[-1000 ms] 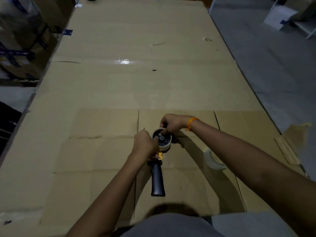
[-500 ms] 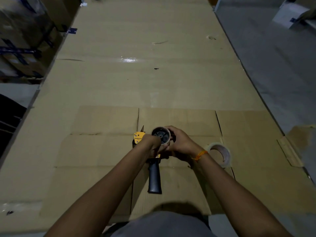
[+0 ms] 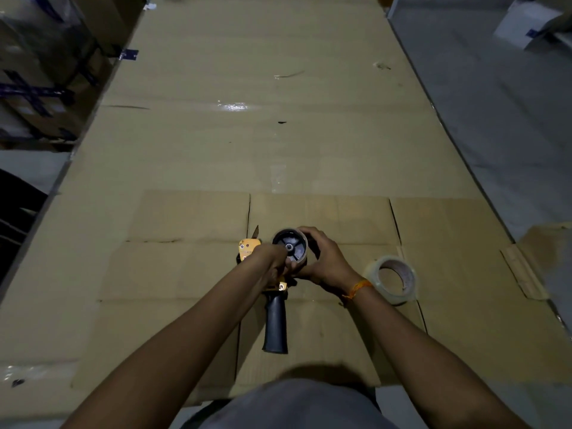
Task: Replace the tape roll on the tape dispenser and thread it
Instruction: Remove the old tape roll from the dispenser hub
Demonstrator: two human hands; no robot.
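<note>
I am looking down at a long worktop (image 3: 278,144) covered in flattened cardboard, with the tape dispenser (image 3: 275,292) lying near its close edge, black handle pointing toward me. A second ago my right arm was crossing over and hiding the fresh tape roll (image 3: 393,280); now that roll is sitting in plain sight just right of my wrist, not yet mounted. My right hand (image 3: 322,261) is wrapping round the pale old core (image 3: 305,247) on the dispenser's black hub, fingers curled against it, having swung from the far side to the near. My left hand (image 3: 272,261) is pinching at the hub's front, fingers closed. I judge the old core is coming off.
</note>
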